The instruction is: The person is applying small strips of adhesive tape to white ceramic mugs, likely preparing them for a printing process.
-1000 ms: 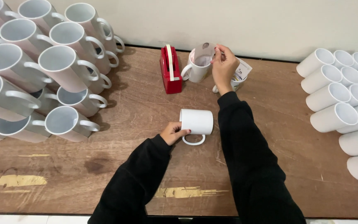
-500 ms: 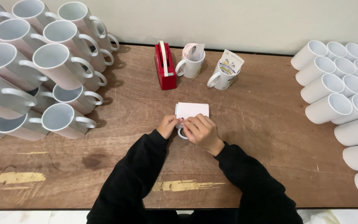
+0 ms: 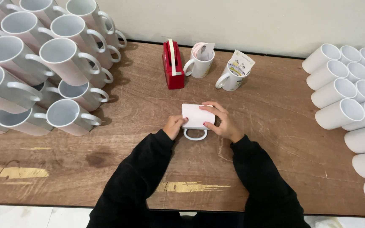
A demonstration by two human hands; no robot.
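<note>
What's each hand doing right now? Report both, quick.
Left hand: fingers curled against the left end of the paper-wrapped white mug.
Right hand: fingers spread over the mug, pressing the paper down.

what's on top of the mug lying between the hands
A white paper sheet covers the mug, pressed by the left hand and right hand. Only its handle shows; the body is hidden.

Bare table mid – mug stacks L & R hem it.
</note>
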